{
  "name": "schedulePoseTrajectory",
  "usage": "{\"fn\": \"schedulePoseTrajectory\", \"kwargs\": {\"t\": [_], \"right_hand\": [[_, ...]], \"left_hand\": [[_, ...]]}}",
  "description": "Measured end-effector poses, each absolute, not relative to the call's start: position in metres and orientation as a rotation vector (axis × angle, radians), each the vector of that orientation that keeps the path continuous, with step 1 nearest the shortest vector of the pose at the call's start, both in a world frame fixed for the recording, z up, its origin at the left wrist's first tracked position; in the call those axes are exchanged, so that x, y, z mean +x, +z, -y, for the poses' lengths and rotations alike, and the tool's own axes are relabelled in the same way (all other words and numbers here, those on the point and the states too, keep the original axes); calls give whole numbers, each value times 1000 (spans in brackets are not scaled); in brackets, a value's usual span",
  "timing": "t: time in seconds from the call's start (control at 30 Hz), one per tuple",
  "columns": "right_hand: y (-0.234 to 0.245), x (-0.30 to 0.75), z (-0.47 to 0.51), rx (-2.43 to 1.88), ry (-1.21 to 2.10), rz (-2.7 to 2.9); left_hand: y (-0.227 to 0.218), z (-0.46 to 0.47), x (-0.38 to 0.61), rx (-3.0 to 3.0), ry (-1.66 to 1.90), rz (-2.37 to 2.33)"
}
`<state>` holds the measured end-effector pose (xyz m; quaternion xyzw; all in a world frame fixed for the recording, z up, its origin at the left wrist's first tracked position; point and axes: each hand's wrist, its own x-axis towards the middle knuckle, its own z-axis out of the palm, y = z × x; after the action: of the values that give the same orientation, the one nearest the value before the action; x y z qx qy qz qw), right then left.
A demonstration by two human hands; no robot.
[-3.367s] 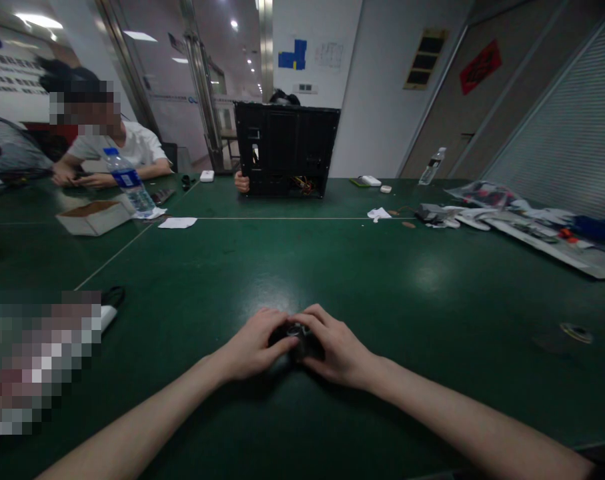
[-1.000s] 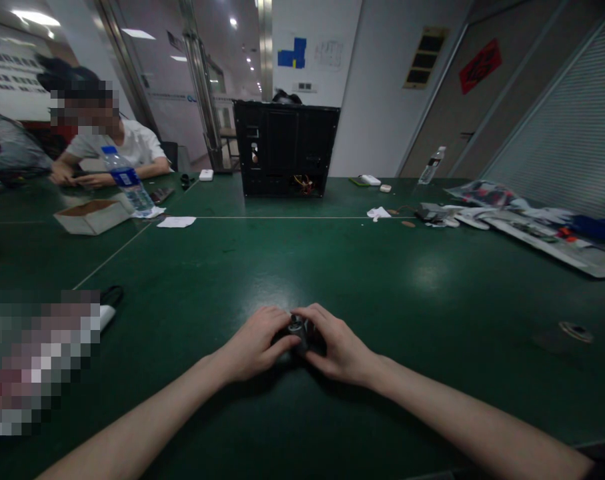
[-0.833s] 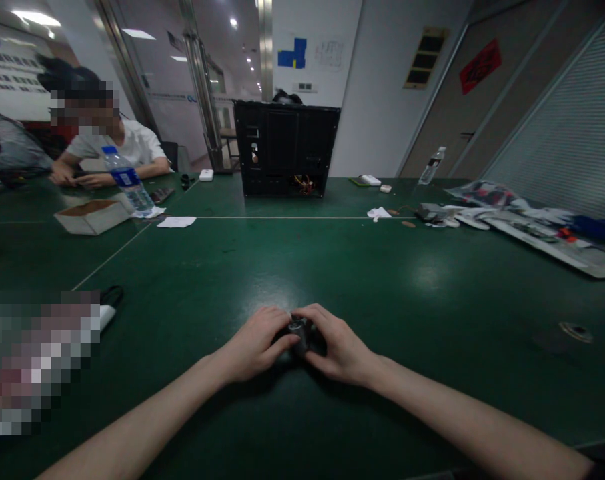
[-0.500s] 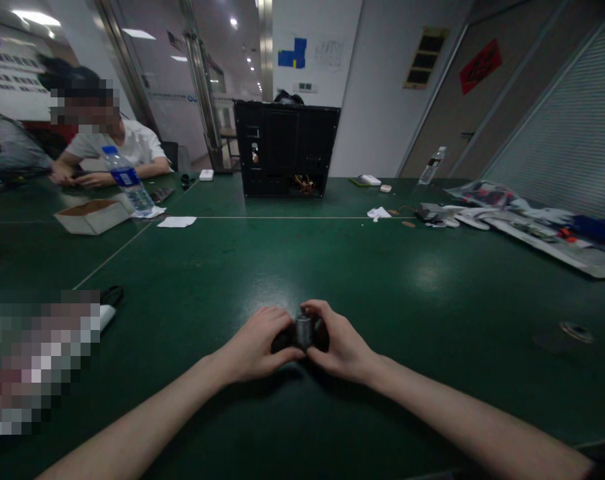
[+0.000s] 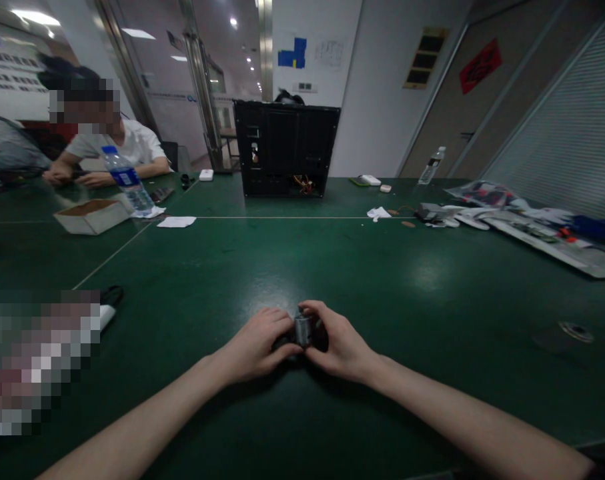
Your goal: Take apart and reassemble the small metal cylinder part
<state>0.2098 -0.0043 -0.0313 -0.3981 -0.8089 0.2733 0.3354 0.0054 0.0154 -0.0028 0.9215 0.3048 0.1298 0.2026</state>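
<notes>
A small grey metal cylinder [image 5: 303,329] with a narrow tip on top is held between my two hands over the green table. My left hand [image 5: 265,340] curls around its left side, thumb near the base. From the right, my right hand [image 5: 345,340] grips it, with the index finger bent over the top and the thumb low. The cylinder leans slightly. Something dark shows in the gap inside each hand, but I cannot make out what it is.
A dark cylindrical part [image 5: 565,337] lies at the right. Ahead stands a black computer case [image 5: 287,147]. At left are a water bottle [image 5: 129,183], an open box [image 5: 92,219] and a seated person [image 5: 132,143]. Gloves and bagged items [image 5: 522,217] lie far right.
The metal cylinder has tipped slightly from upright. My right index finger has shifted a little to the left with it; my arms have hardly moved.
</notes>
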Motion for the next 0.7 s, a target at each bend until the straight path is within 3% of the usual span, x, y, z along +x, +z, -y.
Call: {"fn": "schedulePoseTrajectory", "kwargs": {"t": [0.7], "right_hand": [[-30,210,5,-992,698,2142]], "left_hand": [[-7,-18,4,2462,423,-807]]}}
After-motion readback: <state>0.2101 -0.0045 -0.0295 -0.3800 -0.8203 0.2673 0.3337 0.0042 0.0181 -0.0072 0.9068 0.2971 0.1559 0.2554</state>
